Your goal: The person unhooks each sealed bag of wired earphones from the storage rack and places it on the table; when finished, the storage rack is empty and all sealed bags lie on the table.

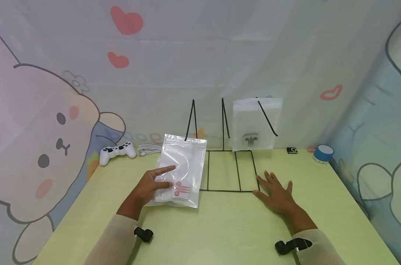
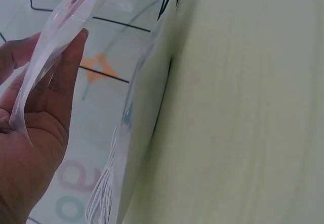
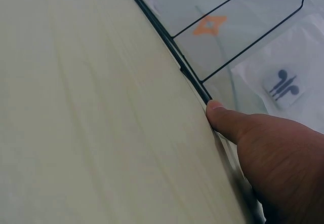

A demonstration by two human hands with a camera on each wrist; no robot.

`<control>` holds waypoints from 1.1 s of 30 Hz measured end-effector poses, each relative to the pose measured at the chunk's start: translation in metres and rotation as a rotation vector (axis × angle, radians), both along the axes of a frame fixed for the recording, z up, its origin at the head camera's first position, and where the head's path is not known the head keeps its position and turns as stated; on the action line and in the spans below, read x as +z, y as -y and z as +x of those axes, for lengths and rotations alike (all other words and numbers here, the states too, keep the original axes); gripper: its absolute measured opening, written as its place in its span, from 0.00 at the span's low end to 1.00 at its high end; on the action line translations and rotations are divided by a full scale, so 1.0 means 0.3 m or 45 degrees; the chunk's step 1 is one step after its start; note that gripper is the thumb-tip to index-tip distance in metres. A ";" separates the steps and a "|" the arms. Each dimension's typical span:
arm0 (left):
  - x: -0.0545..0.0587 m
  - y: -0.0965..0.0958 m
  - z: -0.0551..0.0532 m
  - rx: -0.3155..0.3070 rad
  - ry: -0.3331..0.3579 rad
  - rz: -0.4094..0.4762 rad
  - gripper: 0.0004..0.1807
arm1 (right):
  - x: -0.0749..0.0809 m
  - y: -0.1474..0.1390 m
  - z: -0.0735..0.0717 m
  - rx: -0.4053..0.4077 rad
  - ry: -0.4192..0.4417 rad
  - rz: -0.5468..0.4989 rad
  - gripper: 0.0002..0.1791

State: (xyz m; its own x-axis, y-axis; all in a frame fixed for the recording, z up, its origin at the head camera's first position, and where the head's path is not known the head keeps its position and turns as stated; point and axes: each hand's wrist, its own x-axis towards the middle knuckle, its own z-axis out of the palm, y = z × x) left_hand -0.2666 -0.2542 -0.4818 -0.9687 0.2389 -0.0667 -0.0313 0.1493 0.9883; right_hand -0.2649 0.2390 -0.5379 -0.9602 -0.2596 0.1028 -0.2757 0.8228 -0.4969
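My left hand [image 1: 146, 187] holds a clear zip bag [image 1: 197, 162], which has a small pack with a pink earphone print [image 1: 182, 190] inside. In the left wrist view, this bag [image 2: 55, 36] passes between the fingers. The bag's top edge meets the tip of the left prong on a black wire rack [image 1: 239, 173]; whether the prong goes through it, I cannot tell. A second zip bag [image 1: 241, 121], showing a dark earphone print, hangs at the rack's right prong. Fingers spread, my right hand [image 1: 277, 195] touches the rack's front right corner; its thumb [image 3: 230, 122] meets the wire.
A white game controller [image 1: 117, 151] and a coiled white cable [image 1: 148, 149] lie at the back left. At the back right are a small black device [image 1: 291, 150] and a blue round speaker [image 1: 323, 154]. A printed cloth [image 1: 173, 66] rises behind the table.
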 end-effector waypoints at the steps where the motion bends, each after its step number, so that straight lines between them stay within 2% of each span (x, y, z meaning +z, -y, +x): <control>1: -0.001 0.011 -0.003 0.011 0.011 0.000 0.41 | 0.001 0.000 0.001 0.001 0.000 0.001 0.40; 8: -0.012 0.096 -0.013 0.030 0.008 -0.009 0.41 | 0.001 0.004 0.007 0.003 -0.004 -0.001 0.40; 15: -0.026 0.174 -0.018 0.024 0.072 0.092 0.39 | 0.013 0.007 0.009 0.001 0.002 0.005 0.40; 20: -0.026 0.214 -0.011 0.048 0.089 0.124 0.39 | 0.013 0.008 0.008 0.003 0.009 0.013 0.40; 24: -0.030 0.245 -0.013 0.081 0.080 0.120 0.40 | 0.017 0.007 0.007 0.001 0.006 0.014 0.40; 33: -0.039 0.317 -0.008 0.156 0.065 0.039 0.40 | 0.009 0.005 0.005 0.001 0.009 0.018 0.40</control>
State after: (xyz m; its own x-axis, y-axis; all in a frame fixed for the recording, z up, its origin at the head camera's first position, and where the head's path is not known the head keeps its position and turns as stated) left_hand -0.2690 -0.3492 -0.4936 -0.9863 0.1216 -0.1112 -0.0978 0.1107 0.9890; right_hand -0.2635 0.2374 -0.5352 -0.9607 -0.2617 0.0925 -0.2728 0.8295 -0.4874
